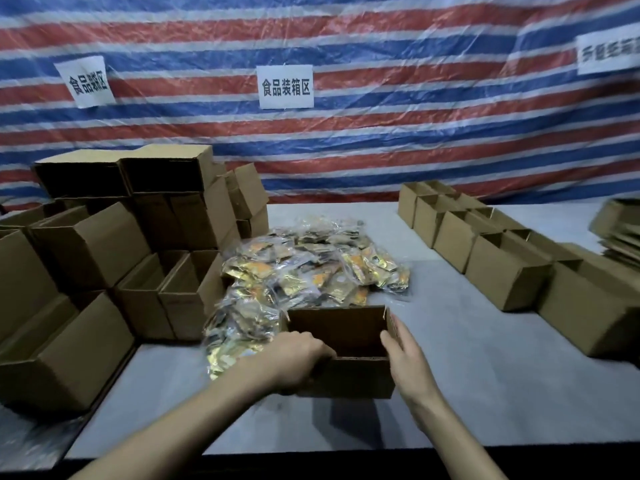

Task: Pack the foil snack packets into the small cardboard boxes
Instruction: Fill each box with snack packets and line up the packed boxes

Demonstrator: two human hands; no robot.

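A plastic tarp striped in red, blue and white (381, 150) hangs crinkled behind the workplace and carries white paper signs with black characters (285, 86). Below it lies the table with a flat, matte grey top (485, 358).

On the table's left side stands a stack of brown corrugated cardboard boxes (104, 244). They are piled several high, some with open tops or dark open sides. Along the right side a double row of small open-topped brown cardboard boxes (502, 268) runs from far to near, box touching box. At the right edge lies a blurred pile of flattened cardboard (620, 230).

Between the left stack and the right row, a loose heap of shiny gold and orange foil snack packets in crinkled clear wrap (311, 265) spreads over the middle of the table.

At the near end of the heap, touching it, sits a small rectangular open-topped brown cardboard box (349, 375), upright, its inside in shadow.

The left hand (294, 358) has its grip clamped over the box's near left corner, fingers curled over the rim. The right hand (405, 355) holds the right wall, thumb apparently inside and fingers lying straight along the outside.
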